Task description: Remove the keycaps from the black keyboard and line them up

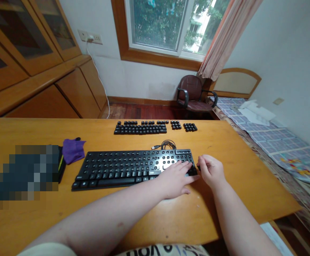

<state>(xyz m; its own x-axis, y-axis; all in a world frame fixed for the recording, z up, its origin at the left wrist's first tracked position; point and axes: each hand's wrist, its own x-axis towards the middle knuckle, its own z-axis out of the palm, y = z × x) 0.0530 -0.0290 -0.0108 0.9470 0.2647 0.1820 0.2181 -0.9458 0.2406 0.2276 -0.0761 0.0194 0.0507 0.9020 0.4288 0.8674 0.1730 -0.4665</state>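
Observation:
A black keyboard (117, 165) lies across the desk with most of its keycaps off, while the space bar and several other caps along the bottom and left are still on it. My left hand (176, 179) rests on its right end, fingers spread over the number pad. Just past that end, my right hand (210, 170) is closed in a fist. A small dark bit shows at its fingertips, too hidden to name. The removed keycaps (141, 129) stand in grouped rows near the desk's far edge. The coiled cable (168, 144) lies behind the keyboard.
On the left of the wooden desk (133, 220) are a purple cloth (73, 151) and a blurred-out dark object (29, 174). Beyond the desk stand an office chair (193, 92) and a bed (261, 131). Tiny pale specks lie near my left hand.

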